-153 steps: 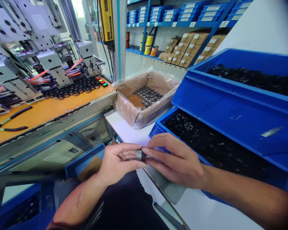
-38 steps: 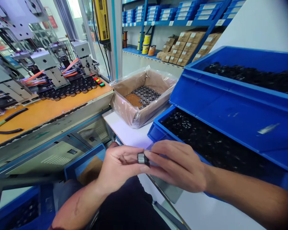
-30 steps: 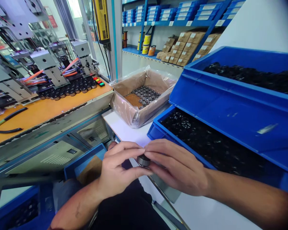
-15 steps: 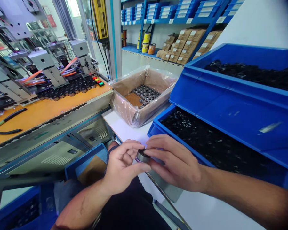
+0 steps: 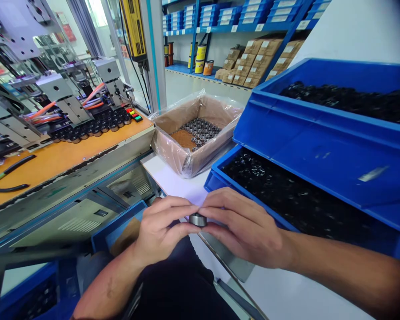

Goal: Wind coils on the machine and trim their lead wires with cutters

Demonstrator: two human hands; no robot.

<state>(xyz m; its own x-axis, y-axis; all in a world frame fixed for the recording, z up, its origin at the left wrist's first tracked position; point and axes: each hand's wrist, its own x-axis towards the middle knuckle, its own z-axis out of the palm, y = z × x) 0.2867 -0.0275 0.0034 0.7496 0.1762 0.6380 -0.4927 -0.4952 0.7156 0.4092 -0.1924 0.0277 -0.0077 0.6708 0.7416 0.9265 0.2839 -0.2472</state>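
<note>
A small round part (image 5: 198,220) with a grey metal rim is pinched between both hands, above the edge of the white table (image 5: 166,178). My left hand (image 5: 165,229) grips it from the left, thumb below and fingers on top. From the right, my right hand (image 5: 243,226) closes on the same part with its thumb under and fingertips over it. The fingertips cover the part's upper face. Just beyond the right hand lies a blue bin (image 5: 216,175) full of black plastic pieces (image 5: 280,186).
A second blue bin (image 5: 320,142) of black pieces sits above the first. Behind the hands stands a plastic-lined cardboard box (image 5: 200,162) with rows of metallic parts. At left, an orange bench (image 5: 66,153) carries a machine, dark round parts (image 5: 93,128) and pliers (image 5: 11,166).
My left hand's fingers have straightened over the top of the round part. The part now lies level, its metal rim facing me. The view has shifted slightly.
</note>
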